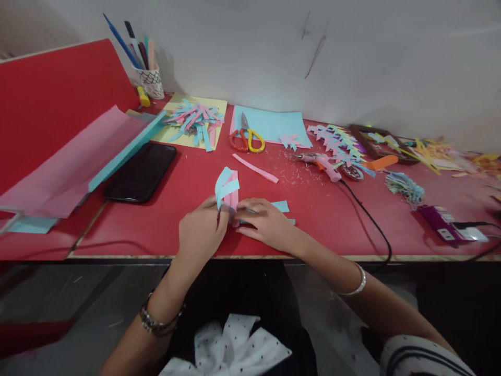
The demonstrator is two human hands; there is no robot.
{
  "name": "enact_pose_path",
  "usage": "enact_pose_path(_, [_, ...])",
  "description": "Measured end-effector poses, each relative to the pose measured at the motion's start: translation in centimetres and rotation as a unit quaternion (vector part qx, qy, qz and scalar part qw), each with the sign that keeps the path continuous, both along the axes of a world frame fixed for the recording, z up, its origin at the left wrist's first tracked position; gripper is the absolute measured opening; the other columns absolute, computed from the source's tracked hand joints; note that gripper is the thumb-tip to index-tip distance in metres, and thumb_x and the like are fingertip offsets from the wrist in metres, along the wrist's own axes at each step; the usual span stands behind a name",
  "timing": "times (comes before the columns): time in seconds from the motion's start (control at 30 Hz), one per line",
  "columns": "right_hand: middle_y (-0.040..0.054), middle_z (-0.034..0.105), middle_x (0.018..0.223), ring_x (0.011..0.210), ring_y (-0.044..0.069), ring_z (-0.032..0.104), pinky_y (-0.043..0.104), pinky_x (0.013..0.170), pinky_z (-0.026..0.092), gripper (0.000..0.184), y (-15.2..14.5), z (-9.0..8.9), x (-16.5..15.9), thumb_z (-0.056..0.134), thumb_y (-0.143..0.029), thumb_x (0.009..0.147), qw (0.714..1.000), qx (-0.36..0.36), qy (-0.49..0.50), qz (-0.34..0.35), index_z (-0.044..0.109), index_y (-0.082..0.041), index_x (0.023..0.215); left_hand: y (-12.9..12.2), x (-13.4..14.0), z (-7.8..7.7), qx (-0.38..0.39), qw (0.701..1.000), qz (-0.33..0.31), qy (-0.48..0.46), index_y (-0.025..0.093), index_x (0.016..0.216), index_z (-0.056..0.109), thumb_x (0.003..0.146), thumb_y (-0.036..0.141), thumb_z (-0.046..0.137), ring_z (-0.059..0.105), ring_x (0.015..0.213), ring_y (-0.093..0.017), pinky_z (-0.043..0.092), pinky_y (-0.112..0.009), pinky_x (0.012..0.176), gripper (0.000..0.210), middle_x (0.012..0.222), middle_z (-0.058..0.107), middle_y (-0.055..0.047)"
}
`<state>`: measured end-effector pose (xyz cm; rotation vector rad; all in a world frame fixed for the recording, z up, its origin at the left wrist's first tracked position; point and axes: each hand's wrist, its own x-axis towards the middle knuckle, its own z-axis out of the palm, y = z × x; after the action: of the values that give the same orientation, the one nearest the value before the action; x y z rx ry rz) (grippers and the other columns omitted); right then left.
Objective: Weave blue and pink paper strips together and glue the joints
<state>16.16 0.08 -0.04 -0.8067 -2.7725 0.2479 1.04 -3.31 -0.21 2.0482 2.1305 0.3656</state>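
Observation:
Near the front edge of the red table, my left hand (pixel 202 225) is closed on blue and pink paper strips (pixel 227 187), thumb against their lower part. The blue strips curve upward and cross over the pink ones, which stand upright. My right hand (pixel 266 222) is beside it, its fingers bent and meeting the strips' lower end; what lies between those fingertips is hidden. More blue strips (pixel 281 206) stick out from behind my right hand, flat on the table. A single pink strip (pixel 255 168) lies further back.
Behind are scissors (pixel 246 137), a blue sheet (pixel 270 122) and a pile of cut strips (pixel 195 117). A phone (pixel 141 172) lies left, beside pink sheets (pixel 78 162). To the right are a pink glue gun (pixel 319 162) with its cord and a purple power strip (pixel 444 224).

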Motion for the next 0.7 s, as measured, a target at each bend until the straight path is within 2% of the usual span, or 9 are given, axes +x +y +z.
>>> enact_pose_path(0.27, [0.0112, 0.057, 0.094, 0.088, 0.018, 0.054, 0.032, 0.081, 0.045, 0.018, 0.80, -0.32, -0.31, 0.056, -0.022, 0.079, 0.999, -0.031, 0.026, -0.002, 0.060, -0.010, 0.091, 0.04, -0.12, -0.27, 0.016, 1.000, -0.003, 0.006, 0.015, 0.075, 0.063, 0.085, 0.027, 0.028, 0.059, 0.058, -0.017, 0.025, -0.024, 0.045, 0.039, 0.077, 0.065, -0.008])
enact_pose_path(0.47, [0.0085, 0.055, 0.096, 0.089, 0.016, 0.054, 0.031, 0.082, 0.045, 0.016, 0.99, -0.51, -0.34, 0.052, -0.023, 0.082, 0.997, -0.047, 0.051, 0.016, 0.057, -0.014, 0.094, -0.03, -0.19, -0.16, 0.022, 1.000, -0.006, 0.003, 0.015, 0.073, 0.063, 0.085, 0.027, 0.028, 0.059, 0.058, -0.017, 0.025, -0.024, 0.044, 0.039, 0.073, 0.064, -0.008])
enact_pose_path(0.7, [0.0111, 0.055, 0.096, 0.091, 0.018, 0.052, 0.032, 0.082, 0.045, 0.017, 0.89, -0.88, -0.13, 0.048, -0.025, 0.084, 0.998, -0.010, 0.056, 0.014, 0.059, -0.013, 0.087, 0.08, -0.10, -0.22, 0.018, 1.000, -0.007, 0.007, 0.015, 0.077, 0.064, 0.085, 0.027, 0.028, 0.060, 0.060, -0.018, 0.027, -0.024, 0.045, 0.039, 0.075, 0.064, -0.009])
